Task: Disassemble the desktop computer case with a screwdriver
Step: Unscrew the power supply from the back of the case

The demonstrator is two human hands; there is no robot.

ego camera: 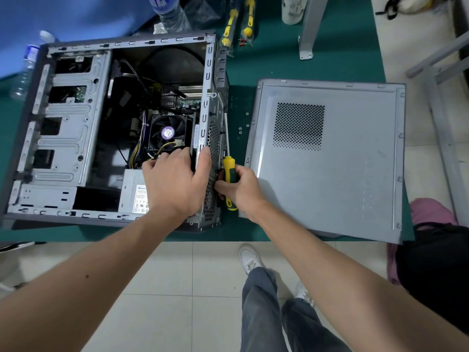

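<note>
I looked down at the open computer case (76, 128), which lay on its side on the green mat (279, 69) and filled the left half of the frame. Inside it I could see the fan (167, 133) near the centre and the power supply (134, 191) at the lower part.

My left hand (175, 179) was at the lower centre of the frame. Its fingers were curled over the right edge of the case, the thumb pressed on the perforated rear wall (214, 141) and the other fingers reaching inside near the yellow cables. My right hand (238, 189) was just to the right of it, and it gripped the yellow and green handle of the screwdriver (228, 168). The shaft pointed toward the top of the frame, running close along the rear wall; I could not tell if the tip touched a screw.

The removed side panel (330, 153) lay flat in the right half of the frame. Between it and the case some small screws (243, 123) were on the mat. At the top centre two more screwdrivers (238, 21) lay in their packaging, and plastic bottles (170, 11) were at the upper left.
</note>
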